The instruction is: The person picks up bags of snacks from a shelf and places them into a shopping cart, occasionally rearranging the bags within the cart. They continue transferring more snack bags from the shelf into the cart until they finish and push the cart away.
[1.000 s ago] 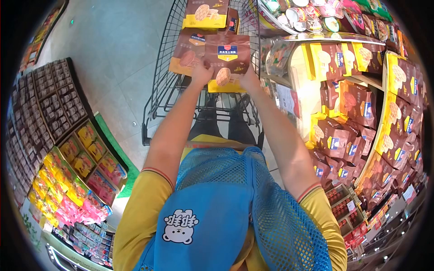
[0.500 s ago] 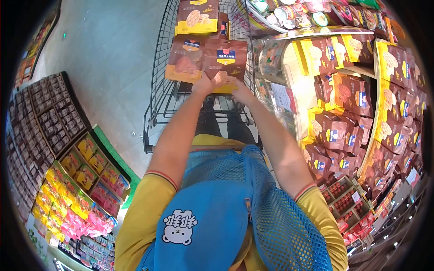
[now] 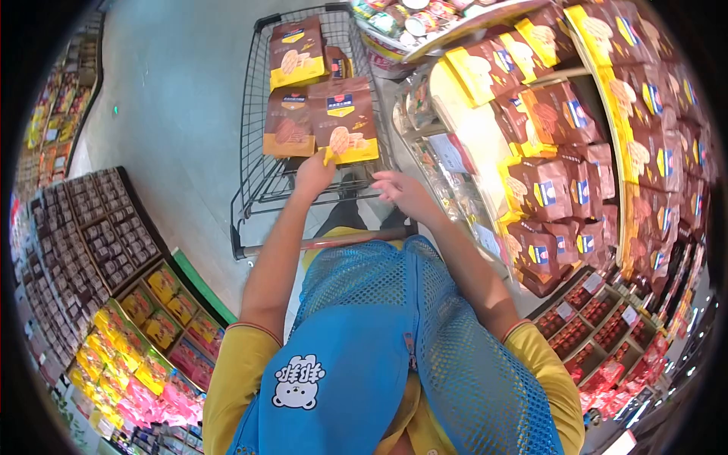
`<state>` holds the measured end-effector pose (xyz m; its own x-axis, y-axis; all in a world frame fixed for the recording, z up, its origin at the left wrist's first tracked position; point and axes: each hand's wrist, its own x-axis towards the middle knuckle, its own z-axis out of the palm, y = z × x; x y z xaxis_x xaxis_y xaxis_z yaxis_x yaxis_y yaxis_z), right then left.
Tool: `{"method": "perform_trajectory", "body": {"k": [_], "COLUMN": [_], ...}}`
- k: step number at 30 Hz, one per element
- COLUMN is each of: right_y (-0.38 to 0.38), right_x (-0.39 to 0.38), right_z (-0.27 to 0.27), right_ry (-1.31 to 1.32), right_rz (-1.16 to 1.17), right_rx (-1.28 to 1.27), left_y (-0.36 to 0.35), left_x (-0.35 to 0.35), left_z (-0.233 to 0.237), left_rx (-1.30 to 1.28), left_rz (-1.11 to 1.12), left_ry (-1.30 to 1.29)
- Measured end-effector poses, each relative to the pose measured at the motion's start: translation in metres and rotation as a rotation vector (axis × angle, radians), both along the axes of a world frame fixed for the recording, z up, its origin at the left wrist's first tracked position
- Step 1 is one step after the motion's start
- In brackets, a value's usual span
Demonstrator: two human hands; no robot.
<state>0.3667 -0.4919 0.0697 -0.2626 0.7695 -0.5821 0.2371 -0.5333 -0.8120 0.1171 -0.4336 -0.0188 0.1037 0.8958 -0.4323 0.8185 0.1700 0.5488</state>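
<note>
A black wire shopping cart [image 3: 250, 163] in front of me holds several brown-and-yellow cookie bags. My left hand [image 3: 313, 176] is closed on the lower left corner of the front right cookie bag [image 3: 343, 117], which shows round waffle-like cookies. Beside it lies another cookie bag [image 3: 288, 121], and a third cookie bag [image 3: 297, 51] rests farther forward. To the right of the held bag, my right hand [image 3: 403, 193] is off it, over the cart's right side, with fingers apart and nothing in them.
Shelves of similar brown bags [image 3: 550, 186] stand close on the right. A bin of cups and cans [image 3: 417, 23] is at the front right. On the left are a rack of dark packs [image 3: 83, 235] and yellow packets [image 3: 114, 353]. Grey floor [image 3: 174, 114] lies left of the cart.
My right hand has let go of the front right cookie bag and drawn back toward me. My left hand has shifted to the bag's lower left corner. The cart appears farther left in view.
</note>
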Motion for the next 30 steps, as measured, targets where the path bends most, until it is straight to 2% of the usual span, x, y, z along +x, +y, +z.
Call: {"method": "perform_trajectory", "body": {"k": [1,3,4,6,7,9,11,13,14,15,17,21,23,24,25,27,30], "right_y": [-0.013,-0.035,-0.049,-0.088,-0.110,-0.152,-0.195,-0.234,-0.251,-0.266,-0.294,-0.336,-0.346,-0.345,-0.346,-0.349,-0.342], "right_x": [0.015,0.050,0.072,0.115,0.135,0.174,0.210,0.240,0.252,0.264,0.287,0.323,0.338,0.345,0.350,0.359,0.366], "right_z": [0.006,0.017,0.022,0.024,0.023,0.021,0.003,-0.014,-0.024,-0.036,-0.059,-0.096,-0.103,-0.096,-0.094,-0.089,-0.066], "right_ry": [0.035,0.081,0.120,0.148,0.146,0.147,0.139,0.032,-0.039,-0.032,0.034,-0.013,-0.004,0.000,0.005,0.043,0.034], "right_rz": [-0.031,-0.098,-0.124,-0.203,-0.250,-0.413,-0.497,-0.679,-0.746,-0.761,-1.046,-1.249,-1.440,-1.470,-1.474,-1.467,-1.400], "right_rx": [0.013,0.037,0.032,0.094,0.093,0.126,0.115,0.171,0.188,0.185,0.040,-0.016,-0.008,-0.069,-0.068,-0.016,-0.034], "left_y": [-0.003,-0.014,-0.020,-0.041,-0.051,-0.074,-0.092,-0.108,-0.112,-0.118,-0.129,-0.148,-0.154,-0.154,-0.158,-0.167,-0.167], "left_x": [0.019,0.070,0.097,0.155,0.181,0.230,0.272,0.310,0.328,0.344,0.377,0.431,0.454,0.469,0.479,0.496,0.517], "left_z": [0.017,0.054,0.074,0.108,0.118,0.129,0.121,0.111,0.113,0.109,0.096,0.080,0.066,0.060,0.056,0.049,0.074], "left_rx": [0.014,0.130,0.131,0.155,0.141,-0.058,-0.119,-0.200,-0.263,-0.269,-0.277,-0.288,-0.210,-0.335,-0.334,-0.444,-0.473], "left_rz": [-0.022,-0.016,-0.055,-0.134,-0.179,-0.324,-0.449,-0.615,-0.677,-0.689,-0.761,-0.820,-0.883,-0.923,-0.927,-0.684,-0.638], "left_ry": [0.010,-0.197,-0.191,-0.434,-0.438,-0.549,-0.517,-0.528,-0.446,-0.435,-0.344,-0.326,-0.446,-0.364,-0.360,-0.406,-0.424]}}
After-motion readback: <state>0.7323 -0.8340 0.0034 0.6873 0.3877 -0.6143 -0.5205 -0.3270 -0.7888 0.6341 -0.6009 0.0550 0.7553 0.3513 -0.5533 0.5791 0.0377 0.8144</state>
